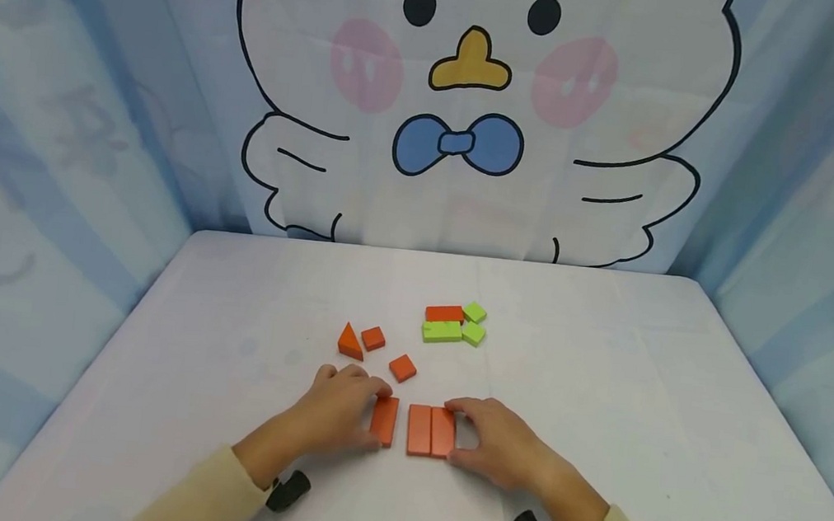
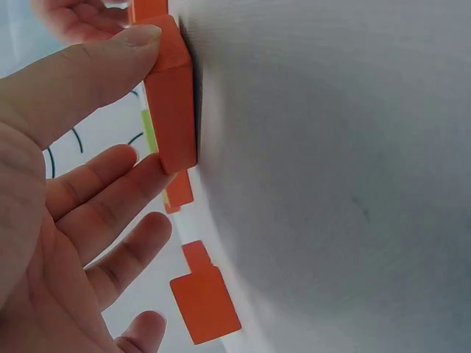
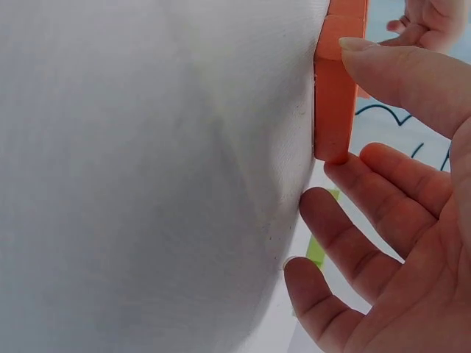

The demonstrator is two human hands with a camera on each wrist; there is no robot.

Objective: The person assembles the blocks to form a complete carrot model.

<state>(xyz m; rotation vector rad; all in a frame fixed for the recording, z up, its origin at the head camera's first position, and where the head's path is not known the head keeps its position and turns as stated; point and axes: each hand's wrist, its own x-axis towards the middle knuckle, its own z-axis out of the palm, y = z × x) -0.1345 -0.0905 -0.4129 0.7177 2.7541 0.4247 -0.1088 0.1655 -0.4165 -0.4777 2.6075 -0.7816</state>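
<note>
The left hand (image 1: 340,409) comes in from the lower left of the counter (image 1: 588,350), its forearm slanting inward and its back turned up. It pinches an upright-lying orange block (image 1: 384,421) lengthwise: the thumb (image 2: 96,73) presses the end nearer the person, while a fingertip touches the far end. The gap between thumb and fingers (image 2: 110,195) is just the block's length, and the other fingers fan loosely away from it.

The right hand (image 1: 501,443) mirrors this pose from the lower right, wrist slightly bent and forearm angled inward. Its thumb (image 3: 412,77) sits on the near end of the right-hand orange block (image 1: 443,433) and a fingertip meets the far end, so that block is held across its length too; the remaining fingers are spread and bent a little. A middle orange block (image 1: 419,430) lies flush against the right-hand one, on its left side. A narrow strip of counter separates this pair from the block in the left hand.

Just beyond the left hand lie an orange triangular block (image 1: 350,343) and two small orange blocks (image 1: 374,339). Farther off, a long red-orange block (image 1: 444,313), a long green block (image 1: 442,333) and two small green blocks (image 1: 473,334) sit clustered together. Beige sleeves (image 1: 199,494) cover both forearms, with black straps (image 1: 288,491) showing below the wrists.
</note>
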